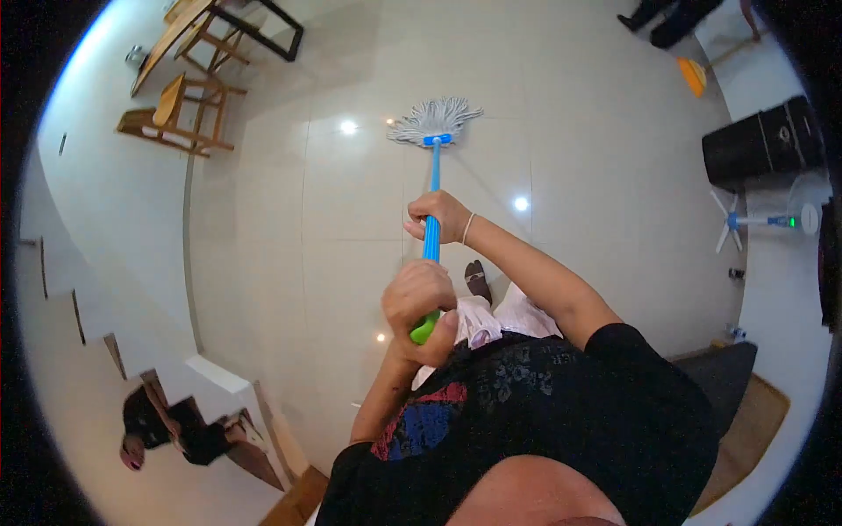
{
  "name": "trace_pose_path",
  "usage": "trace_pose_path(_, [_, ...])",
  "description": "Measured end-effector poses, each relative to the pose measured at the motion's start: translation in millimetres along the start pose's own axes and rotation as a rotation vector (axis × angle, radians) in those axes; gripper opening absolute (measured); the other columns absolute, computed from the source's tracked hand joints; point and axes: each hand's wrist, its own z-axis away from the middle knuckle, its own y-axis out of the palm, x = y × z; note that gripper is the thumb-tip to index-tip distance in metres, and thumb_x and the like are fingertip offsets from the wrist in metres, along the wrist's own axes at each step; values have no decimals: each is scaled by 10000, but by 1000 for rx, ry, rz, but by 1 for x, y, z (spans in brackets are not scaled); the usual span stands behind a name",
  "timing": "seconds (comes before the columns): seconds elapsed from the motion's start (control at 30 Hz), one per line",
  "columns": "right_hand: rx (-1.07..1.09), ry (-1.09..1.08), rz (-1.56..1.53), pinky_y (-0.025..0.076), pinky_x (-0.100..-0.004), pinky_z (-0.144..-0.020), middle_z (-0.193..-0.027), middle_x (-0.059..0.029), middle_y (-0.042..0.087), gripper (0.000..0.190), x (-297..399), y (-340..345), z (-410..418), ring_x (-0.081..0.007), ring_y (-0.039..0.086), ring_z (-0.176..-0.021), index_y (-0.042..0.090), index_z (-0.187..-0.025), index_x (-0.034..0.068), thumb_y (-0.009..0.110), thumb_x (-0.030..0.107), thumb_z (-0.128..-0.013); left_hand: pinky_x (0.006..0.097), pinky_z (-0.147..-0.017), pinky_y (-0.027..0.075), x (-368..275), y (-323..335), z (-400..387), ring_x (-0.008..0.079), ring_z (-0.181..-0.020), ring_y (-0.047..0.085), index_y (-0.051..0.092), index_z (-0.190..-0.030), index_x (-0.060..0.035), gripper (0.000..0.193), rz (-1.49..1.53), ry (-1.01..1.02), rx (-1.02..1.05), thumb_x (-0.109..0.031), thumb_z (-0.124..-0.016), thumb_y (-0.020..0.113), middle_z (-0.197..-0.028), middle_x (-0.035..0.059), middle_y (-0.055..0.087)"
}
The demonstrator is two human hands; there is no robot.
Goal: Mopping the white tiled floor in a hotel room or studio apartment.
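A string mop with pale grey strands (435,118) rests its head on the tiled floor ahead of me. Its blue clamp (437,140) joins a blue handle (431,240) that runs back towards my chest. My left hand (418,299) is wrapped round the upper end, where a green cap (425,327) shows beneath the fingers. Farther down the shaft, my right hand (442,215) grips it too, a thin pale band around that wrist. One dark sandal (478,281) shows below my right forearm; the other foot is hidden.
Wooden chairs (191,118) and a table (174,39) stand far left. A person sits on the stairs (197,427) at lower left. Along the right wall are a black speaker-like box (763,143), a standing fan (733,220) and an orange broom (692,77). Another person's legs (674,20) show top right.
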Motion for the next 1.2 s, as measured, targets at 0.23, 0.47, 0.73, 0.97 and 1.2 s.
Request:
trace_pose_path(0.23, [-40,144,134,395,-420,-435,-503,-138,479,335,59,-31,51,-348,513,-467,458,-549,68,672,239,-743,352,-596,415,-33,-22,4,262,-558,525,499,-565,-48,212,309,-68,6,-244,-596,573,-587,79,518])
trace_pose_path(0.47, [-176,190,268,372,-389,-418,-484,-114,453,347,41,-36,101,-302,484,-430,440,-536,69,698,218,-713,366,-554,370,-7,-1,22,274,-534,496,504,-598,-68,181,513,-78,237,-236,-617,569,-569,60,494])
trace_pose_path(0.73, [-60,-1,-86,346,-373,-399,-465,-96,413,390,79,20,53,-274,461,-407,412,-507,86,703,241,-714,371,-525,373,-69,-25,42,282,-533,484,498,-610,-61,181,172,-38,14,-220,-589,580,-579,68,455])
trace_pose_path(0.97, [315,-250,-230,361,-386,-410,-470,-100,435,406,44,74,10,-295,481,-430,411,-526,92,701,300,-721,360,-531,422,-54,-21,74,272,-519,508,530,-611,-59,113,-127,-117,-259,-106,-543,607,-564,68,469])
trace_pose_path(1.2, [382,-216,-148,405,-406,-439,-487,-109,480,378,34,94,-3,-317,524,-468,433,-553,91,686,306,-734,363,-581,431,-33,-24,86,255,-524,498,506,-600,-21,118,-185,-148,-503,-119,-627,567,-566,94,492])
